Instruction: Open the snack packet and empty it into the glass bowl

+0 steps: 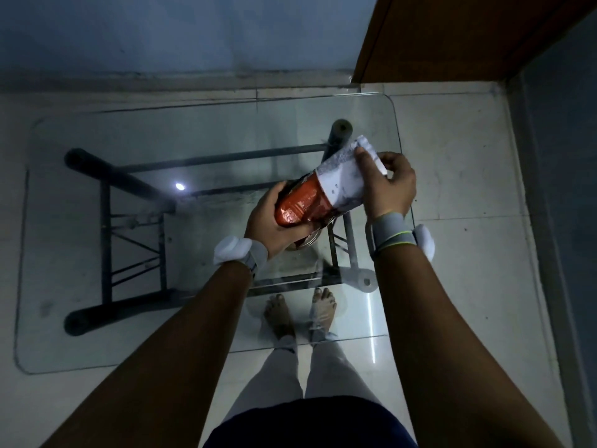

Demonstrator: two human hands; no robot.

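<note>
Both hands hold the snack packet (318, 192) above the glass table (97, 334): the left hand (274, 218) wraps around its orange lower end, while the right hand (386, 182) pinches the white upper end between thumb and fingers. The packet's long axis runs diagonally, from the left hand, nearer the person, up and away toward the table's far right corner, where the right hand has it. Whether the top seal is already torn cannot be told; the packet looks full, so the work appears to be at the opening stage.

Just beneath the packet's lower end, part of a round rim (307, 242) shows on the table, probably the glass bowl, though most of it is hidden by the left hand and the packet. If so, the white end must swing down over that rim, which lies closer to the left hand.

Open glass stretches to the left of the packet. To its right the table edge is near, with tiled floor (468, 253) beyond and a wooden door (452, 33) farther off.
</note>
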